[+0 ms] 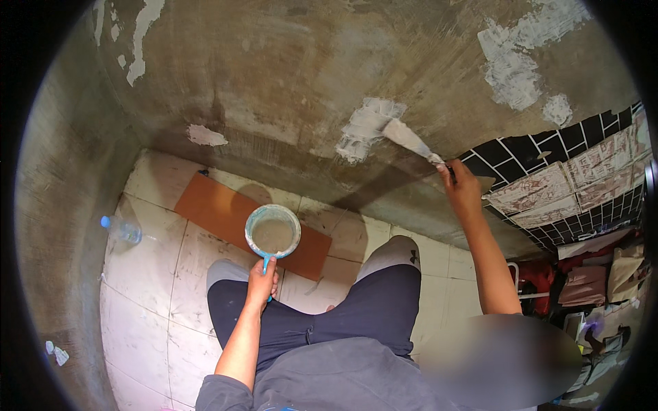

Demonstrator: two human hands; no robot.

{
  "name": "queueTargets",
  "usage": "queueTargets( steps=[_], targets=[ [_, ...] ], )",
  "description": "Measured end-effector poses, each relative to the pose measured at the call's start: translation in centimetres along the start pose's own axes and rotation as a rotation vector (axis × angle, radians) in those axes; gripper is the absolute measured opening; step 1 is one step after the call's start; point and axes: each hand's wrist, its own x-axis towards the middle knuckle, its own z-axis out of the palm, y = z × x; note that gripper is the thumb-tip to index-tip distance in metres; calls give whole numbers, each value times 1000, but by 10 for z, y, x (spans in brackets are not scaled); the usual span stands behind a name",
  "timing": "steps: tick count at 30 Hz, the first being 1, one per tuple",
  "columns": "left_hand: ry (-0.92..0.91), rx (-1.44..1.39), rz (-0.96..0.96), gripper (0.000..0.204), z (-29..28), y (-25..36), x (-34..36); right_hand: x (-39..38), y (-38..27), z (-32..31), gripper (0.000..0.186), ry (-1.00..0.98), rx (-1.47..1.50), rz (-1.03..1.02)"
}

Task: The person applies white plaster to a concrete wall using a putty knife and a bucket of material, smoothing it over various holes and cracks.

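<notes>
Clear bottle [126, 231], blue cap [105, 222], on tiled floor [140, 281]; orange-brown board [212, 209] nearby; black brick-patterned covering [562, 140] at right

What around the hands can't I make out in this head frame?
All in the head view:
Putty knife handle: mostly covered by the right hand.
Pot handle: partly wrapped by the left hand.
Orange board, middle: hidden behind the pot.
Whatever the blurred patch covers, lower right: smeared out.
Jumbled items, right: dim, crowded, partly cut by the round picture edge.
</notes>
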Motion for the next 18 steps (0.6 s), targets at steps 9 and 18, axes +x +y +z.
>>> queueTargets(
  steps=[9, 18],
  targets=[
    [-13, 20, 11, 39, 1, 1, -1, 34, -35, 2, 35, 45, -141, 9],
    [-7, -42, 1, 38, -1, -2, 4, 8, 2, -7, 29, 6, -15, -63]
  ],
)
